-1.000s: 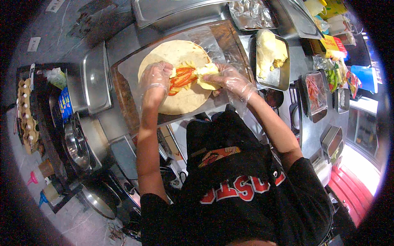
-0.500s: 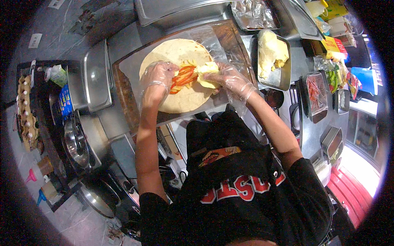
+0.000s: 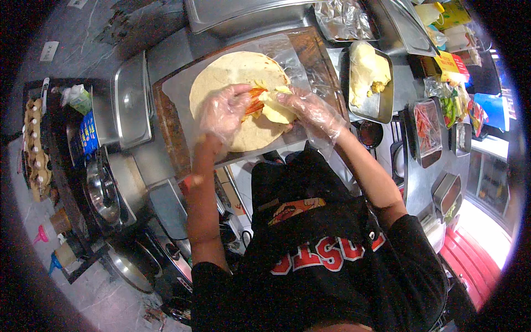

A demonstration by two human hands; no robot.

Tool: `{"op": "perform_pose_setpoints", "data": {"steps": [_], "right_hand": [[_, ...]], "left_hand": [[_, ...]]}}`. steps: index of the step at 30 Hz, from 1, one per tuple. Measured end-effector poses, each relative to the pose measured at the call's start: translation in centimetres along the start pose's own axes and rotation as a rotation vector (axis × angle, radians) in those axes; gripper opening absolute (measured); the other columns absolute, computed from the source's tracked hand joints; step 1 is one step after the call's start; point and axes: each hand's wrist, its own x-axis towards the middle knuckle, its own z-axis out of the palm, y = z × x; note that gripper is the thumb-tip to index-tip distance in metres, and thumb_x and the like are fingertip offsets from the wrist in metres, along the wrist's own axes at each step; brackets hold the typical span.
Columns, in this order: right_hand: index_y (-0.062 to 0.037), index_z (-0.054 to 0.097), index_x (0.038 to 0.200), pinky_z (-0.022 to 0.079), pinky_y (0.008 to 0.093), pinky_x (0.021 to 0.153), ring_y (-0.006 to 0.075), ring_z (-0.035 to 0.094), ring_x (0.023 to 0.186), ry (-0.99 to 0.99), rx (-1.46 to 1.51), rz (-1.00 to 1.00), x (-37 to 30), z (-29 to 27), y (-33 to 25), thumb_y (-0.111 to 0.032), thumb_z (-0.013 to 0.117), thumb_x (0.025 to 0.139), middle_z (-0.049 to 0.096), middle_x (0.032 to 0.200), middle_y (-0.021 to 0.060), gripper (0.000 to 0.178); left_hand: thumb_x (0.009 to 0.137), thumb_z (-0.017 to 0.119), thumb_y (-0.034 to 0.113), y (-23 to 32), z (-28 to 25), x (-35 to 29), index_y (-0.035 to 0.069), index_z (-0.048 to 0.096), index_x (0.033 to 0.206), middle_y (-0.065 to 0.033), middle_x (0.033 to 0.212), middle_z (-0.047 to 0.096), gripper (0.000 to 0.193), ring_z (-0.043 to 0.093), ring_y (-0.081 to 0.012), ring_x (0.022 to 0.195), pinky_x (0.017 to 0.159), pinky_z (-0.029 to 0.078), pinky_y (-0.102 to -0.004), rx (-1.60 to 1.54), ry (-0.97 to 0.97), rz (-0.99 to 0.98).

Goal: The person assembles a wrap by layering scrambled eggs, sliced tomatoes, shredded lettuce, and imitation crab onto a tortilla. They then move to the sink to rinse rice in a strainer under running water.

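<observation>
A large round flatbread (image 3: 238,72) lies on a translucent sheet over a brown board (image 3: 168,122). Red-sauced filling with pale yellow strips (image 3: 256,102) sits at its middle, partly covered. My right hand (image 3: 312,110), in a clear plastic glove, pinches a pale yellow cheese slice (image 3: 276,112) over the right part of this filling. My left hand (image 3: 225,110), gloved likewise, rests over the flatbread's left half. Its fingers stretch to the filling's upper left edge, a little apart, with nothing seen held between them.
Right of the board stands a metal tray (image 3: 381,115) of pale yellow cheese in plastic. Beyond it, another tray (image 3: 418,155) contains reddish strips. A lidded steel container (image 3: 133,105) is on the left, near an egg carton (image 3: 37,149). A foil-covered tray (image 3: 345,19) lies behind.
My left hand has moved right and slightly up, its fingers now over the filling. The cheese slice in my right hand has spread lower and left, covering more of the filling.
</observation>
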Motion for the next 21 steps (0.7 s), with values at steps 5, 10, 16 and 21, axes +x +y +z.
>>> {"op": "perform_pose_setpoints", "data": {"steps": [5, 10, 16, 21], "right_hand": [[-0.0003, 0.055, 0.121, 0.051, 0.0238, 0.057, 0.0090, 0.061, 0.078, -0.027, -0.167, 0.055, -1.2, 0.7, 0.3, -0.038, 0.058, 0.097, 0.064, 0.097, 0.0052, 0.045], [0.0005, 0.057, 0.122, 0.047, 0.0226, 0.051, 0.0061, 0.056, 0.065, -0.102, -0.373, 0.077, -1.1, 0.5, 1.9, -0.037, 0.061, 0.095, 0.064, 0.085, 0.0017, 0.046], [0.0009, 0.062, 0.117, 0.049, 0.0223, 0.054, 0.0066, 0.059, 0.069, -0.088, -0.308, -0.001, -0.7, 1.2, 2.2, -0.034, 0.065, 0.093, 0.067, 0.087, 0.0015, 0.042], [0.0020, 0.062, 0.118, 0.053, 0.0289, 0.081, 0.0113, 0.064, 0.091, -0.095, -0.239, -0.033, -0.4, 2.1, 1.0, -0.032, 0.071, 0.087, 0.069, 0.105, 0.0086, 0.047]], "left_hand": [[0.087, 0.065, 0.015, -1.2, 4.4, -3.7, 0.003, 0.068, 0.110, -0.0169, 0.092, 0.069, 0.026, 0.067, -0.0325, 0.086, 0.081, 0.052, -0.0406, 0.174, 0.216, 0.342], [0.083, 0.067, 0.012, -2.8, 6.8, -5.3, 0.002, 0.070, 0.100, -0.0181, 0.092, 0.068, 0.020, 0.065, -0.0357, 0.086, 0.079, 0.051, -0.0441, 0.391, 0.338, 0.310], [0.084, 0.067, 0.012, -4.4, 5.3, -4.9, 0.001, 0.068, 0.104, -0.0171, 0.083, 0.069, 0.023, 0.066, -0.0299, 0.071, 0.071, 0.053, -0.0379, 0.120, 0.249, 0.223], [0.091, 0.061, 0.013, -4.8, 3.7, -4.5, -0.003, 0.067, 0.109, -0.0045, 0.080, 0.067, 0.025, 0.061, -0.0103, 0.065, 0.064, 0.051, -0.0254, -0.478, 0.135, -0.141]]}}
